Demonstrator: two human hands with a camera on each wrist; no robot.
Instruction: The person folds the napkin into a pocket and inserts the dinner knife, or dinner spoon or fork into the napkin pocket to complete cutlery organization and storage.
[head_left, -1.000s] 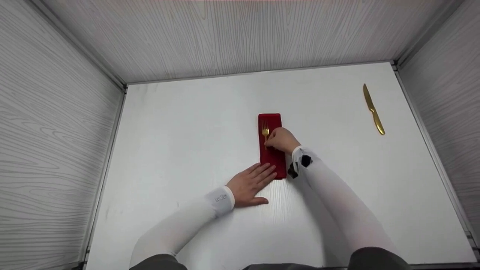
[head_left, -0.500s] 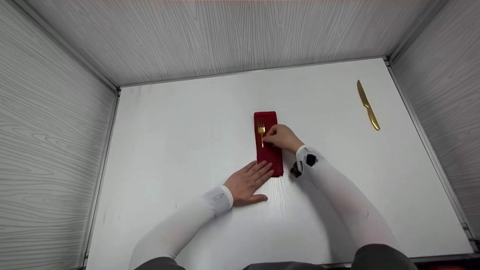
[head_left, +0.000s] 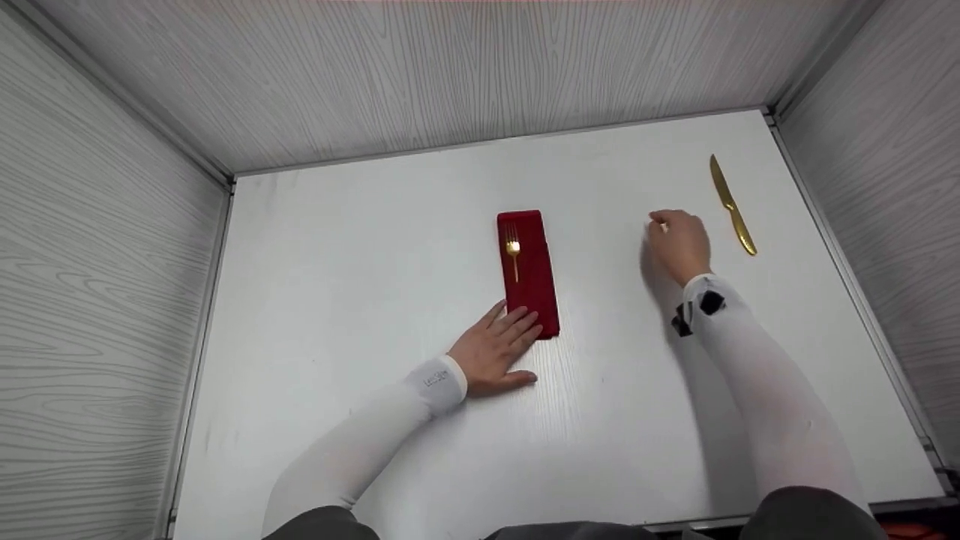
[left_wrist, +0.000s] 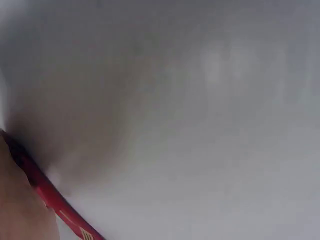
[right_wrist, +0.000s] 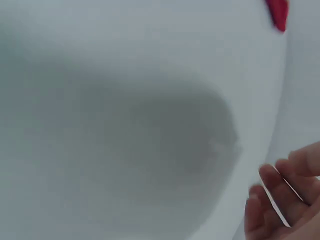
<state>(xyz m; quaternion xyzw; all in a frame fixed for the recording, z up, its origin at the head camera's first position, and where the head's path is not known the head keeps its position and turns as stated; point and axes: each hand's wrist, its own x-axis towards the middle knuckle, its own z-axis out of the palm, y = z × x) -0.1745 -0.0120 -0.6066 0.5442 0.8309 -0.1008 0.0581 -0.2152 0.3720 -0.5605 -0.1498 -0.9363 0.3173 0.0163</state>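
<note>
A folded red cloth napkin (head_left: 536, 277) lies lengthwise near the middle of the white table. On its upper left part rests a gold fork (head_left: 513, 247), tines pointing away from me. My left hand (head_left: 493, 351) lies flat, its straight fingertips on the napkin's near end and its thumb spread on the table. Over the table to the right, my right hand (head_left: 679, 244) holds nothing; the right wrist view shows its fingers (right_wrist: 280, 197) loosely bent. Just beyond it on the right lies a gold knife (head_left: 732, 206), blade end away from me.
The white table (head_left: 360, 247) is bounded by grey wood-grain panels, one at the back (head_left: 465, 75) and one on each side. The table's near edge runs along my body.
My right hand has let go of the fork and moved right, toward the knife. The fork stays on the napkin. My left hand keeps its place on the napkin's near end.
</note>
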